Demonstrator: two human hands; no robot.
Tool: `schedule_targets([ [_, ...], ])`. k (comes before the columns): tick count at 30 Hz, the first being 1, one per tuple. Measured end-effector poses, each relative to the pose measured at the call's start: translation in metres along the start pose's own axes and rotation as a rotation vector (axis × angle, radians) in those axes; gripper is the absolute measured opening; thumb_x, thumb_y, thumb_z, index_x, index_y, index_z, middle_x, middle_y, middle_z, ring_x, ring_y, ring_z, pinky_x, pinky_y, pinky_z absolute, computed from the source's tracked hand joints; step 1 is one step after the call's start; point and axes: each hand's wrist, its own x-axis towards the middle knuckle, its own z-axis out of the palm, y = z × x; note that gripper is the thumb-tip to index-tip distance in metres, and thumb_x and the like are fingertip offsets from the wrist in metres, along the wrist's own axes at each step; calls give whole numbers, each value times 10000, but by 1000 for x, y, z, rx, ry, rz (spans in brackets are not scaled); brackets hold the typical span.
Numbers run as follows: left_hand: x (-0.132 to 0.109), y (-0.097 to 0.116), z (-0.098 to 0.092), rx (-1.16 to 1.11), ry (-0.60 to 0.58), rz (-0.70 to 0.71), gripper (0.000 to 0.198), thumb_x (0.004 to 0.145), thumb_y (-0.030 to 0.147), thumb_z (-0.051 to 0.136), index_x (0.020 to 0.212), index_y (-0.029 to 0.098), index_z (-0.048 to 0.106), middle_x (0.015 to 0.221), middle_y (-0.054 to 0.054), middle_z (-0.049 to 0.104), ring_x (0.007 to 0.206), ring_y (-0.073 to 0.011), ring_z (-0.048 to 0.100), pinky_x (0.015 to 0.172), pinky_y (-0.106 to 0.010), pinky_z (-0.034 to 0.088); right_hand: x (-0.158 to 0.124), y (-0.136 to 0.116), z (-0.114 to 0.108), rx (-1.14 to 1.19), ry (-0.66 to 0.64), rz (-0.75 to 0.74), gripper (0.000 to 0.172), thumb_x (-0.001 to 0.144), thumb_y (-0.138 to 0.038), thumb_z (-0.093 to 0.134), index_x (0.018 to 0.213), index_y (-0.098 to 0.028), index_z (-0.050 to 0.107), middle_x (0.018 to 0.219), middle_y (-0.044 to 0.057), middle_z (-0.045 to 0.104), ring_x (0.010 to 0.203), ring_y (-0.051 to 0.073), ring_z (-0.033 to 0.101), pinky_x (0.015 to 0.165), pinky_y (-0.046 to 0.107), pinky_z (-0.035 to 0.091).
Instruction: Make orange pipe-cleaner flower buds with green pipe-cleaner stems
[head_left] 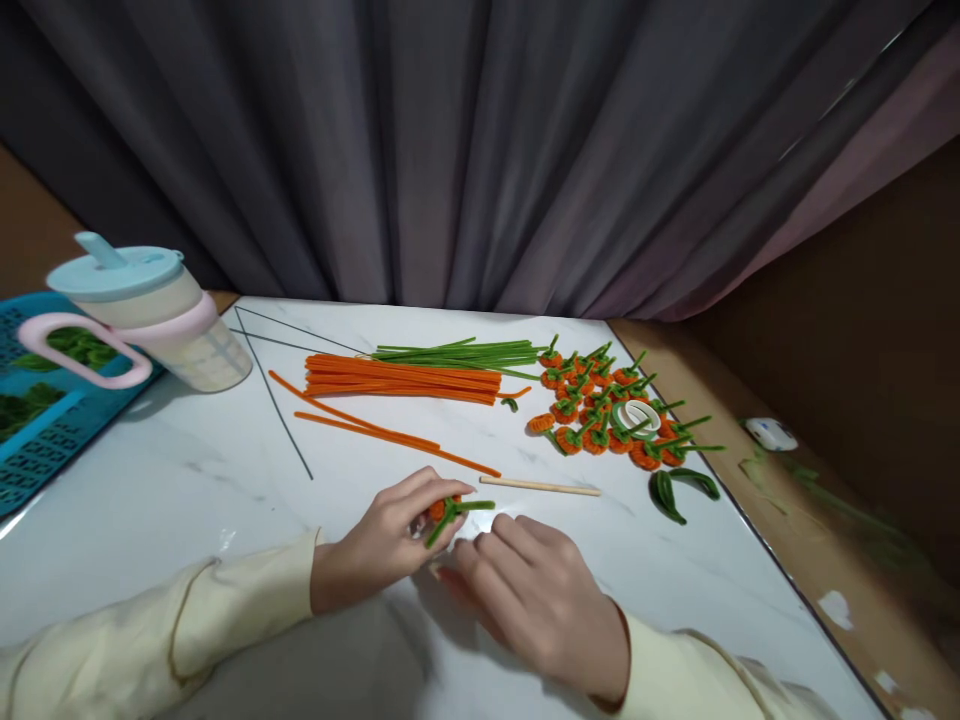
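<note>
At the near middle of the white, marble-veined tabletop (pixel 187 470), the left hand (pixel 390 535) has its grip pinching a small orange fuzzy bundle with splayed green stems (pixel 450 511) between thumb and fingers. Just beside it, the right hand (pixel 536 595) is turned knuckles up with fingers curled; whether its grip is pinching anything I cannot tell, as the fingertips are hidden.

Beyond the hands lie a slim pale wooden stick (pixel 540 487) and two long loose orange fuzzy strips (pixel 390 433), one partly across the other. Farther back is a thick stack of straight orange fuzzy strips (pixel 401 380), with a sheaf of thin green fuzzy strips (pixel 461 353) right behind it. To the right sits a cluster of orange pumpkin-like pieces with green stems (pixel 566 411), a white ring-shaped roll (pixel 628 412) among them, and near these two dark green curved pieces (pixel 664 497). At the left stands a clear tumbler with a light-blue lid and pink handle (pixel 199 345), partly in front of a blue perforated plastic basket (pixel 71 450) holding green leaves (pixel 82 350).
</note>
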Motion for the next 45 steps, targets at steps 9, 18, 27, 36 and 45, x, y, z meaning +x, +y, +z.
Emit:
schedule_targets([
  [9,2,4,-7,390,-3,382,281,848,-5,419,1045,121,576,993,-125,622,776,-168,537,690,-301,511,-5,-1,10,-13,-2,-251,259,869,-81,411,866,-60,669,644,51,573,548,170,498,492,317,326],
  [18,1,4,-5,150,27,201,363,837,29,436,1172,139,524,916,-94,610,720,-135,561,622,-245,488,-7,4,10,46,7,-167,190,868,-66,442,837,-63,630,631,61,585,584,178,505,527,313,345],
  [27,3,12,-19,-153,-96,85,363,874,179,414,1219,136,517,963,-110,590,850,-191,579,752,-311,494,-2,7,4,444,-93,291,178,925,-210,443,790,-155,545,660,19,579,589,122,499,550,233,390],
  [36,-12,-3,1,31,101,41,316,888,129,470,1192,198,417,1019,-82,608,930,-161,619,812,-270,517,-3,3,7,581,-196,595,112,858,-183,488,768,-163,552,637,-2,566,540,106,491,508,205,382],
  [45,0,12,-6,49,114,-84,88,905,223,461,824,192,470,807,-23,614,754,-133,590,704,-235,475,-4,3,7,714,-125,660,128,893,-158,447,866,-168,572,705,-1,616,584,96,529,544,191,406],
])
